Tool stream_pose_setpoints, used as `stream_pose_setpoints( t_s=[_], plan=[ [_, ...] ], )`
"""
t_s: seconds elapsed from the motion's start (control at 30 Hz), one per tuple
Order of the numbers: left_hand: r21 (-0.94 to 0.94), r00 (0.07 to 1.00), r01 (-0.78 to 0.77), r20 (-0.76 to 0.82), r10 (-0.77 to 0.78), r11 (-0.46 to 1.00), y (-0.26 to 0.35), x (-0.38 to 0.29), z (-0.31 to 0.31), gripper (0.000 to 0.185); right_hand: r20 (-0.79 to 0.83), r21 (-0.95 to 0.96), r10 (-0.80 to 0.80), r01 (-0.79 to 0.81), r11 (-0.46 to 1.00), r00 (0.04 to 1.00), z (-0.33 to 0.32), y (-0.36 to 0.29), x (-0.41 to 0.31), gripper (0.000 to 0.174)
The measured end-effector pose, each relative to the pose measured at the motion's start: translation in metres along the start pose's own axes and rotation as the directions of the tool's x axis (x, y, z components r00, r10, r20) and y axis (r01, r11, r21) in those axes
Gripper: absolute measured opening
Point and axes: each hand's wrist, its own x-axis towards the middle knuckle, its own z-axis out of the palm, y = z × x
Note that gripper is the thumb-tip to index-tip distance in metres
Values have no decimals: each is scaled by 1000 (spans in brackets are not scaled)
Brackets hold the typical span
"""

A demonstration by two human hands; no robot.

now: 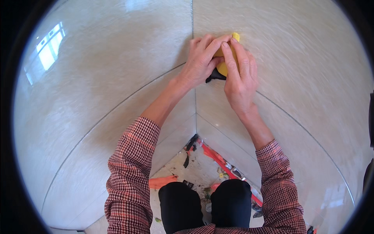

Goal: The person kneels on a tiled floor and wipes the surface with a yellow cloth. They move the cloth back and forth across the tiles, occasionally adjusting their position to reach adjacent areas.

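Note:
Both hands are raised in front of a corner of glossy beige tiled walls. My left hand has its thumb and fingers on a yellow piece of material, which looks flat and flexible. My right hand covers the right side of the same yellow piece, its fingertips close to those of my left hand near the top. Below the yellow piece a black part shows; whether the two are joined cannot be told. The palms and fingers hide much of the piece.
Tiled walls meet below my hands. On the floor of the corner lie a red strip, an orange scrap, black scraps and other litter. My knees in black trousers are close to this litter. Dark objects show at the right rim.

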Motion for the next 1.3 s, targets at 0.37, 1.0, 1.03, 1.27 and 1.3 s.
stream_pose_setpoints(
  t_s=[0.37,1.0,1.03,1.27,1.3],
  plan=[
    [602,982,-83,186,-39,794,-4,2,-90,61,-7,382,240,-219,898,971,69,-52,6,46],
    [796,969,-205,246,5,570,13,-81,-97,47,131,873,440,-314,374,888,139,-86,-22,62],
    [822,972,-199,235,1,534,12,-79,-97,48,142,888,423,-305,345,895,138,-83,-14,64],
    [910,967,-226,254,-37,347,4,-73,-102,55,171,895,404,-314,318,899,122,-73,-15,69],
    [914,964,-220,256,-65,340,9,-73,-106,55,120,855,418,-308,418,901,122,-81,-22,66]
  ],
)
